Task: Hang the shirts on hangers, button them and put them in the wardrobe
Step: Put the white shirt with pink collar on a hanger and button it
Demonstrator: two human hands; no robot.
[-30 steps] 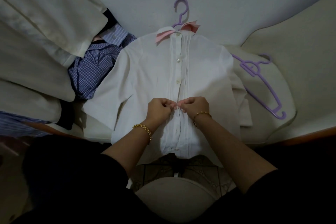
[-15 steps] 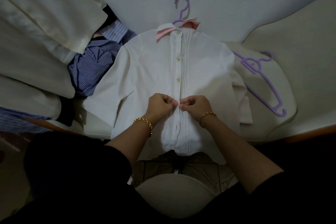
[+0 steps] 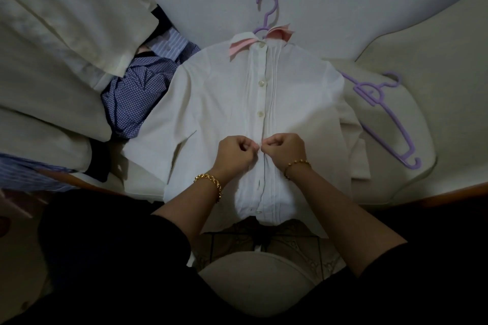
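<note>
though neither moved much this past second, left hand point(image 3: 235, 152) and right hand point(image 3: 284, 149) still pinch the shirt point(image 3: 216, 103) placket mid-frame — fourth button seemingly unfinished, more below.

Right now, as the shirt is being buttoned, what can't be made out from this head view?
All in the head view:
1. Button being worked: hidden between the pinching left hand and right hand; fastened or not, cannot tell.
2. Shirt's hanger: its shoulders are inside the white shirt, so only the purple hook shows.
3. Checked blue shirt: partly under cream fabric, dimly lit.
</note>
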